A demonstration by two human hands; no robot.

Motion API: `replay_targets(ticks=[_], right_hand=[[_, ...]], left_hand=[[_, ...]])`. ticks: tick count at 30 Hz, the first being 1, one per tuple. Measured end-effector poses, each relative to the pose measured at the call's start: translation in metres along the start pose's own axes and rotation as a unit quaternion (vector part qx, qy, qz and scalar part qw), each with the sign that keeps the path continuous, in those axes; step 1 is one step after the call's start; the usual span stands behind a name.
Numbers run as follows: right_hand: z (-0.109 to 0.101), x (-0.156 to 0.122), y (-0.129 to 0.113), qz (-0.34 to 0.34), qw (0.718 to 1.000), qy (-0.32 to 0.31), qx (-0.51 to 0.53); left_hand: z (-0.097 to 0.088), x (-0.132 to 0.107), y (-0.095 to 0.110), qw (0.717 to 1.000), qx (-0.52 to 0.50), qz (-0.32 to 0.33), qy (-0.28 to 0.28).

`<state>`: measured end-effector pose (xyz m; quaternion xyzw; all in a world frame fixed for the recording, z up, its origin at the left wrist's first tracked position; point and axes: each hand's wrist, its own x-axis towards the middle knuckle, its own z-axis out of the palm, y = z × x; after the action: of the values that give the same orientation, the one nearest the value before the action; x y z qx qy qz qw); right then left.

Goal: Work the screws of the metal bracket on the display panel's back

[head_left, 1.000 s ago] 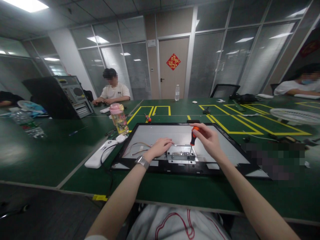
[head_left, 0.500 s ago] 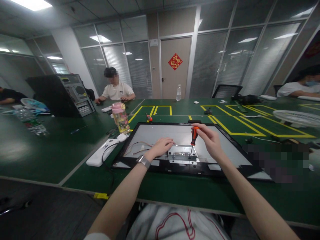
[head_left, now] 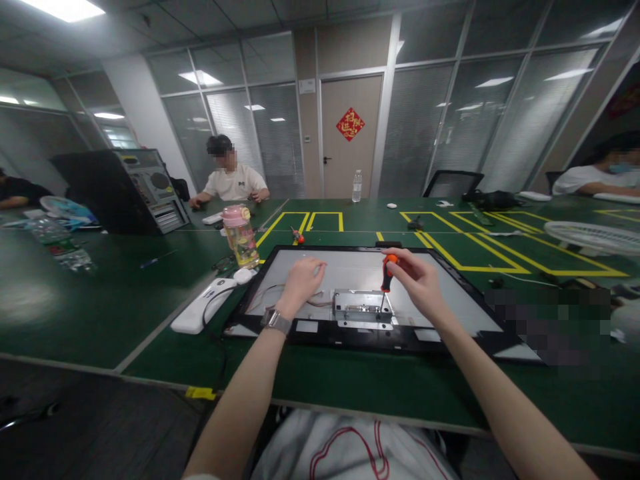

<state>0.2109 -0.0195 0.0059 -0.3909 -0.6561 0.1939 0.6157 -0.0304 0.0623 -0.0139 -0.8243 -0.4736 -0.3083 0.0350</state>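
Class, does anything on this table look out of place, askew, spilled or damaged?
Nothing looks spilled or plainly damaged. The pink-lidded bottle seems slightly out of place, standing close to the panel, where thin wires lie exposed. The computer tower appears to lean, though the viewing angle may be causing that.

The table surface (head_left: 100, 300) is smooth and faintly glossy; near its front edge, a panel (head_left: 350, 270) with a smooth, satin-looking face, a shiny metal bracket (head_left: 363, 303), a plastic-handled screwdriver (head_left: 386, 277); toward the far edge, a clear plastic bottle (head_left: 357, 188)
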Motion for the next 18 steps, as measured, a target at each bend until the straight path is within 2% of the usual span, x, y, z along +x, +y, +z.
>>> replay_targets(ticks=[3,5,6,7,9,12,14,18], right_hand=[[0.000,0.000,-0.002,0.001,1.000,-0.001,0.001],[0.001,0.000,-0.003,0.000,1.000,0.000,0.005],[0.001,0.000,-0.004,0.000,1.000,0.001,0.006],[0.001,0.000,-0.005,0.000,1.000,0.002,0.007],[0.001,0.000,-0.005,0.000,1.000,0.003,0.006],[0.001,0.001,-0.005,-0.003,1.000,0.004,0.005],[0.001,0.001,-0.005,-0.003,1.000,0.004,0.004],[0.001,0.000,-0.006,0.001,1.000,0.009,0.002]], left_hand=[[-0.032,-0.003,-0.029,0.982,0.085,-0.114,0.124],[-0.051,-0.013,-0.054,0.950,0.144,-0.218,0.172],[-0.059,-0.021,-0.066,0.931,0.176,-0.268,0.174],[-0.066,-0.029,-0.078,0.915,0.199,-0.314,0.157],[-0.077,-0.044,-0.099,0.886,0.218,-0.399,0.090],[-0.086,-0.060,-0.120,0.843,0.204,-0.498,0.011],[-0.088,-0.064,-0.129,0.824,0.183,-0.536,-0.028],[-0.087,-0.063,-0.141,0.818,0.158,-0.551,-0.044]])
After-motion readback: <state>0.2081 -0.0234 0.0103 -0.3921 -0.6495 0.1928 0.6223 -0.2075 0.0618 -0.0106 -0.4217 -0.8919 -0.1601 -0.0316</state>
